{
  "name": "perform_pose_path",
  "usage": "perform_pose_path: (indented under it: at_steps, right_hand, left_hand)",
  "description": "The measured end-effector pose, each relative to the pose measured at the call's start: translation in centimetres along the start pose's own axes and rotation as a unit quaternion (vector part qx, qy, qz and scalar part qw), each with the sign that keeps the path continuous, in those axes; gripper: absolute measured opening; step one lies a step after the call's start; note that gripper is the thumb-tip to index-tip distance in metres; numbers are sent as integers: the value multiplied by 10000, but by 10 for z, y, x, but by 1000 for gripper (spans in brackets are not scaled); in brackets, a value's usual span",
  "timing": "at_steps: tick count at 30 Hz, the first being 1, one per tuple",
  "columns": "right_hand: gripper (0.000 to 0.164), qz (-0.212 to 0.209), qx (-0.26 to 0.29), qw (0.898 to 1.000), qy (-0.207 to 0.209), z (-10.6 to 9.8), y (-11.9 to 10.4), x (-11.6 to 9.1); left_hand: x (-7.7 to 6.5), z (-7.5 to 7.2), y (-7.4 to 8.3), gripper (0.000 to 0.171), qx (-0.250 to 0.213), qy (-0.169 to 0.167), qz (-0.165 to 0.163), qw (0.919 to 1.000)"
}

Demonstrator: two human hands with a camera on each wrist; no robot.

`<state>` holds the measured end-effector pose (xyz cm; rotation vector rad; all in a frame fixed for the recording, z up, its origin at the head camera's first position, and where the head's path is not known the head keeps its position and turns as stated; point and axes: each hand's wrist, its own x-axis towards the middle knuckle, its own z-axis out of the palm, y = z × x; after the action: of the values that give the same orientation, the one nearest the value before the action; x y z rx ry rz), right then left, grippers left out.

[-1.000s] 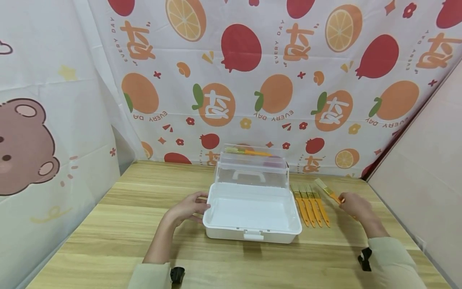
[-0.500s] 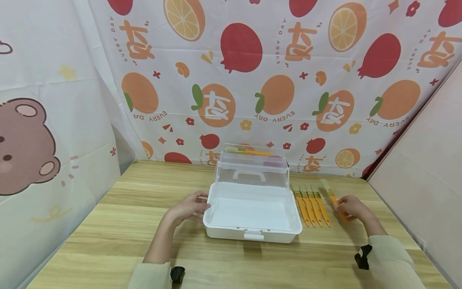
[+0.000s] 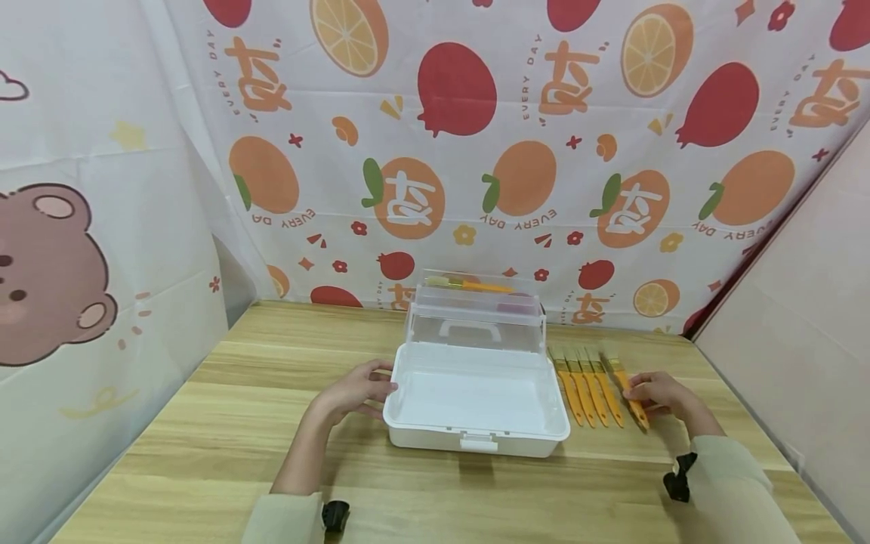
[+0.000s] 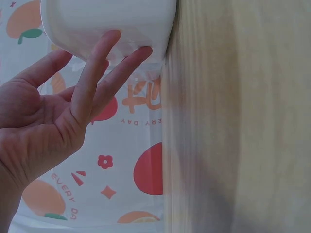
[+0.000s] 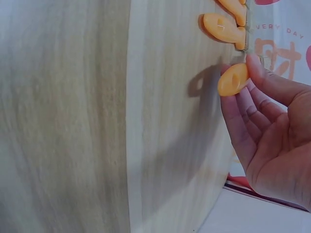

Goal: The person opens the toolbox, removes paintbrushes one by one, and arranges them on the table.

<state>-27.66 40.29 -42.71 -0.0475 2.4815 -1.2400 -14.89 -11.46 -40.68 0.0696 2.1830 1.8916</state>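
Observation:
My right hand pinches the orange handle of a paintbrush between thumb and fingers, bristles pointing to the back. In the right wrist view the handle's end shows between the fingertips, with its shadow on the table beside it. Left of it, several like paintbrushes lie in a row along the white box's right side. My left hand touches the left side of the white box; in the left wrist view two fairly straight fingers meet its outer wall, the thumb near the rim.
The box's clear lid stands raised at the back, a white handle on it. One more paintbrush lies in the lid's upper compartment. A fruit-print cloth hangs behind the wooden table, with pale cloth at both sides.
The right hand has moved left with its paintbrush, bringing it beside the row and turning it to lie nearly in line with the others. The left hand and box have stayed put.

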Motion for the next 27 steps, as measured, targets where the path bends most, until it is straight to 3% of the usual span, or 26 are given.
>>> perform_pose_path:
  at_steps: [12,27]
  right_hand:
    - [45,64,122,9999,74,3,6,13]
    - [41,135,97,9997,196,5,3,13]
  left_hand:
    - [0,0,0,46,-17,-45,20,10000]
    - [0,1,-1,46,-29,-17,2,10000]
